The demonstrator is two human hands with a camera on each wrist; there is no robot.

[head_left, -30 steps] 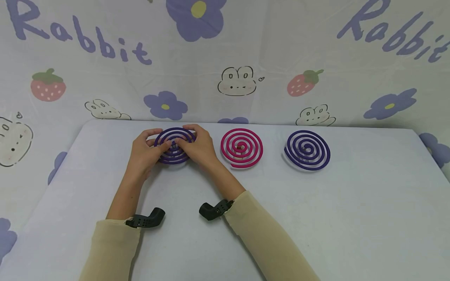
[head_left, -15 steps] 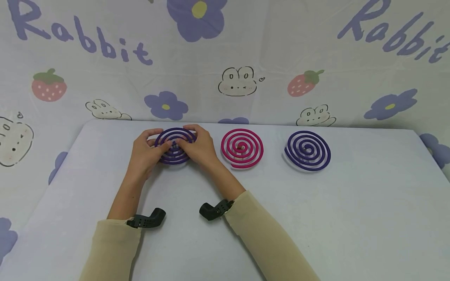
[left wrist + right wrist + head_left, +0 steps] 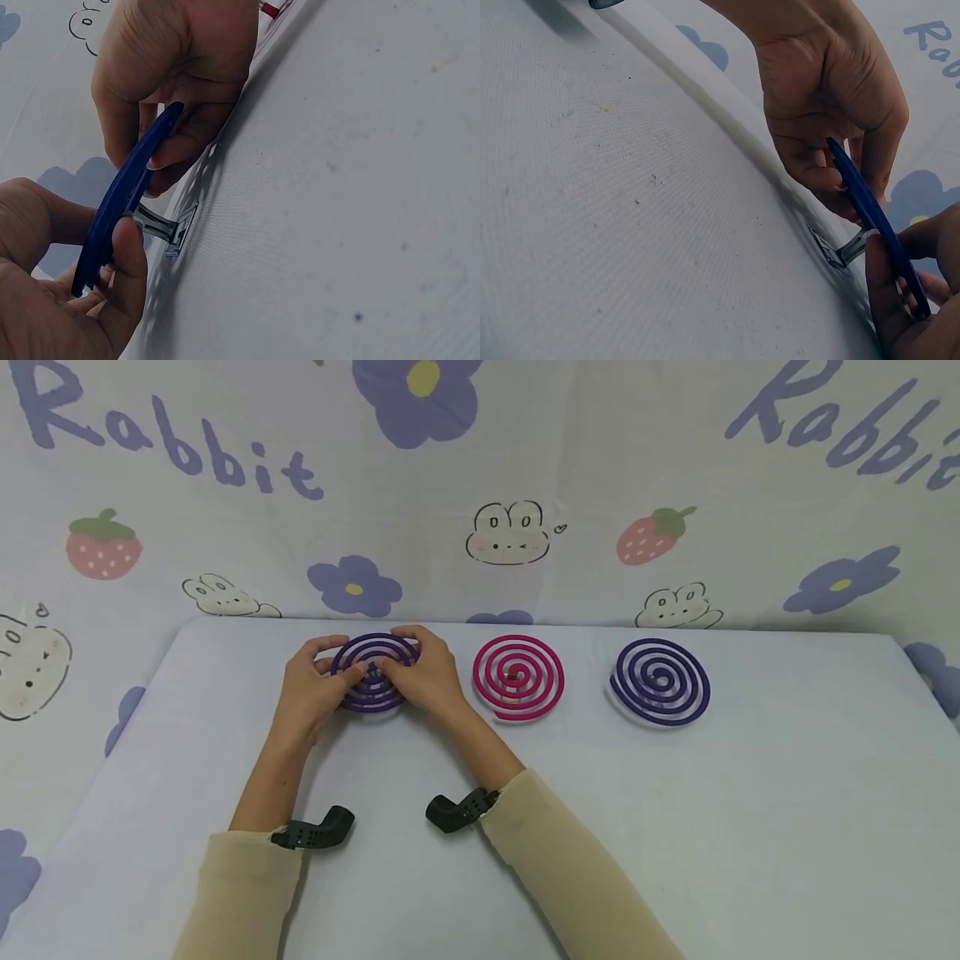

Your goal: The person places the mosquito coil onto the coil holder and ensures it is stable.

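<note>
At the back left of the table, a purple mosquito coil sits between my two hands, on a small metal stand whose foot is at the tabletop. In the head view my left hand grips its left side, and my right hand grips the right side. Both thumbs lie over the top and meet near the centre, while the fingers go round the outer edge. Seen edge-on in both wrist views, the coil looks blue and slopes between the two hands. Part of its middle is hidden under the thumbs.
To the right of my hands stands a pink mosquito coil, and further right another purple mosquito coil, in one row. Behind the white table hangs a cloth printed with rabbits, flowers and strawberries.
</note>
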